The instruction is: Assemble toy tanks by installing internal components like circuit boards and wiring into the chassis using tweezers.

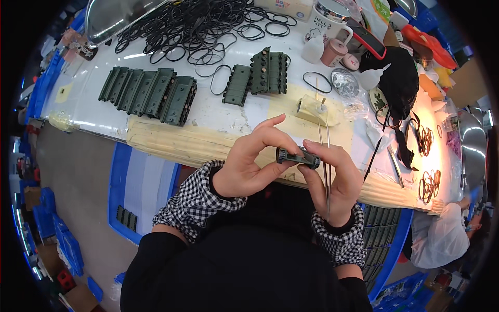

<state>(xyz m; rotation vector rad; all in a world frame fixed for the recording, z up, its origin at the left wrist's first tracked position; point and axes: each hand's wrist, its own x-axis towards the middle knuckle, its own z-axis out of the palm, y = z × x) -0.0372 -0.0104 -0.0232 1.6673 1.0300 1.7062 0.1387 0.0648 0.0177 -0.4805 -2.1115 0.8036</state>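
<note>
Between my two hands, just off the table's front edge, is a small dark green plastic part with wheel-like ends (298, 157). My left hand (252, 158) pinches its left side with thumb and fingers. On its right side, my right hand (337, 179) grips with thumb and forefinger while also keeping metal tweezers (328, 177) against the palm, tips pointing away from me. Beyond the hands sits a yellowish block (312, 110) with a white nozzle on it. Green ribbed parts stand in a row (148, 93) at left, and a smaller group (257, 78) lies farther back.
Black rubber bands (192, 26) pile up at the back. A mug (327, 23), a red-edged phone (366, 39) and a black cloth bag (397, 78) crowd the right. Blue trays (120, 192) flank me below the table edge. At far right is another person (442, 236).
</note>
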